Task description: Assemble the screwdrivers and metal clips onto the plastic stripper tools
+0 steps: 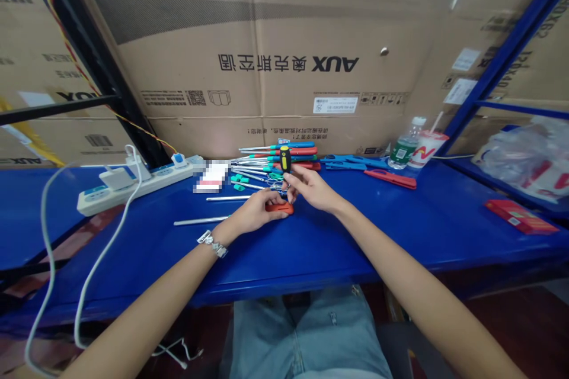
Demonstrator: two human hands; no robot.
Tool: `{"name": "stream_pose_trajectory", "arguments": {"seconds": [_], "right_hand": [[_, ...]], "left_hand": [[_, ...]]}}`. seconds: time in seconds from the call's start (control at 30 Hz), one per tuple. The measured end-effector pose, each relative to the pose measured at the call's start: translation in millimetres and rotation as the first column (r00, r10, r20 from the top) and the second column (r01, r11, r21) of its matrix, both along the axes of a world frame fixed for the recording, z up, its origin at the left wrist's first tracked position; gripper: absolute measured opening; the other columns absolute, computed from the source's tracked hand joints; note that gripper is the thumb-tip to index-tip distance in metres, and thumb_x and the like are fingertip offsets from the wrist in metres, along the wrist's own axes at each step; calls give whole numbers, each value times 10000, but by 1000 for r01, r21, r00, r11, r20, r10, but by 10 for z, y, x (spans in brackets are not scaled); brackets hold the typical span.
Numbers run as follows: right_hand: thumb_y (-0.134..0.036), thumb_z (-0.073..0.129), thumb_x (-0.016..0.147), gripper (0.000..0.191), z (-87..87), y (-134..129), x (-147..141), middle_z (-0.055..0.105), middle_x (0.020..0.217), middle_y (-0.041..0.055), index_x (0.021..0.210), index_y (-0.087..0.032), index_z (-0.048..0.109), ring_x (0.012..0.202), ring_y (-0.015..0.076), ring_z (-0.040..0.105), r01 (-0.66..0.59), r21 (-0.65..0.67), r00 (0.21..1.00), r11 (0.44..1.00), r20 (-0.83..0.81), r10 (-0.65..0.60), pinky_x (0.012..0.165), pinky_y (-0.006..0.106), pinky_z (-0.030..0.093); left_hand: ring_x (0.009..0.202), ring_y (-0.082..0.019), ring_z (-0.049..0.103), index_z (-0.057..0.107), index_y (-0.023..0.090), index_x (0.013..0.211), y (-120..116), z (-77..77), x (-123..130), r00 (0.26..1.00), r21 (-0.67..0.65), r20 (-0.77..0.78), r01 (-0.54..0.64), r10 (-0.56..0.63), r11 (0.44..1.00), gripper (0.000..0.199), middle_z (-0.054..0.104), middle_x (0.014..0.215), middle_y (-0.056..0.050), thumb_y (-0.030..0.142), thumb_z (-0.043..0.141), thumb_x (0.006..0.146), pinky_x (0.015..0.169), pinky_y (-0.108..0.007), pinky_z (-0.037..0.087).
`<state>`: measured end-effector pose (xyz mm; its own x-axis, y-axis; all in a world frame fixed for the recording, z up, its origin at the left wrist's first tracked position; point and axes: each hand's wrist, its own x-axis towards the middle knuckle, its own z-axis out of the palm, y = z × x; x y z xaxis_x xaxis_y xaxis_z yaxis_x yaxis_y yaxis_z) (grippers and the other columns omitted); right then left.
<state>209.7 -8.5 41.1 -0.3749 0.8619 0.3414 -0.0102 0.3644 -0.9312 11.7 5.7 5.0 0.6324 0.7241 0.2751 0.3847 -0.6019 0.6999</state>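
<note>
My left hand (255,211) is closed round an orange handle (281,208) low over the blue table (311,249). A metal rod (200,221) lies to the left, close to that hand. Just right of it, my right hand (306,188) has its fingers bent together beneath a black and yellow screwdriver handle (285,160), which stands upright over the fingertips. Behind both hands lies a pile of rods with red, blue and green handles (306,151). Small green pieces (240,180) and another metal rod (229,198) are left of the hands.
A white power strip (142,183) with cables is at the left. Blue parts (351,162), a red part (391,179), a bottle (405,145) and a cup (427,148) stand or lie behind right. A red box (520,217) is far right. Cardboard (178,41) forms the back.
</note>
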Motion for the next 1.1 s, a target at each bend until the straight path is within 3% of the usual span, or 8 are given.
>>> {"name": "stream_pose_trajectory", "arguments": {"seconds": [0.1, 0.23, 0.33, 0.47, 0.57, 0.67, 0.83, 1.1], "right_hand": [[-583, 772, 780, 450, 22, 4, 69, 671, 812, 1, 911, -201, 572, 603, 146, 682, -36, -8, 999, 999, 6, 36, 492, 264, 511], [-563, 845, 704, 553, -58, 46, -37, 618, 637, -61, 821, -258, 399, 456, 143, 606, 120, 15, 990, 993, -79, -118, 379, 245, 391], [-569, 838, 716, 552, -101, 56, -103, 586, 609, -88, 896, -271, 411, 410, 120, 537, 172, 23, 981, 985, -99, -169, 386, 251, 394], [-625, 720, 819, 486, -46, 41, -1, 614, 725, -47, 1056, -239, 542, 482, 110, 582, 37, -10, 999, 999, -25, -38, 461, 265, 485], [-636, 726, 794, 488, 7, 43, 97, 661, 832, 6, 978, -199, 607, 552, 131, 658, -11, -18, 1000, 1000, -1, 11, 452, 256, 480], [-558, 824, 720, 445, 4, 64, 81, 648, 736, -7, 849, -200, 594, 498, 143, 643, 109, 45, 994, 993, -19, -108, 378, 241, 395], [-525, 834, 727, 472, -62, 64, -81, 644, 642, -43, 909, -243, 502, 406, 146, 578, 198, 25, 979, 980, -58, -196, 361, 263, 391], [-615, 692, 838, 428, 12, -17, 35, 639, 777, -21, 918, -210, 582, 528, 109, 600, -2, 41, 999, 999, 33, 1, 504, 266, 493]], "left_hand": [[814, -198, 614, 631, 188, 836, -3, 9, 10, 1000, 13, 13, -1, 1, 1000, 193, 689, 875, -27, 326, 765, 816, 773, -344, 486], [824, -199, 625, 645, 185, 860, -34, 38, 20, 1000, -6, 0, 0, 0, 1000, 187, 702, 895, -37, 337, 751, 836, 775, -345, 499], [815, -196, 621, 658, 180, 861, -47, 45, 23, 1000, 12, -14, -24, 24, 1000, 185, 696, 892, -39, 335, 757, 832, 772, -348, 504], [811, -194, 622, 668, 182, 862, -22, 26, 28, 999, 35, -24, -38, 39, 999, 186, 699, 891, -35, 319, 782, 812, 762, -343, 508], [821, -200, 628, 667, 180, 841, -11, 26, 39, 999, 32, -22, -43, 44, 999, 188, 704, 879, -32, 274, 817, 779, 777, -348, 504], [815, -201, 632, 661, 175, 831, -31, 48, 52, 999, 8, -11, -41, 41, 999, 186, 704, 873, -31, 267, 815, 784, 778, -348, 502], [806, -197, 626, 654, 176, 843, -68, 70, 55, 999, -3, -11, -34, 34, 999, 167, 696, 875, -34, 290, 775, 819, 768, -344, 494], [812, -198, 626, 657, 181, 859, -30, 23, 38, 1000, -2, -3, -11, 11, 1000, 193, 695, 875, -35, 347, 753, 835, 769, -342, 503]]}}
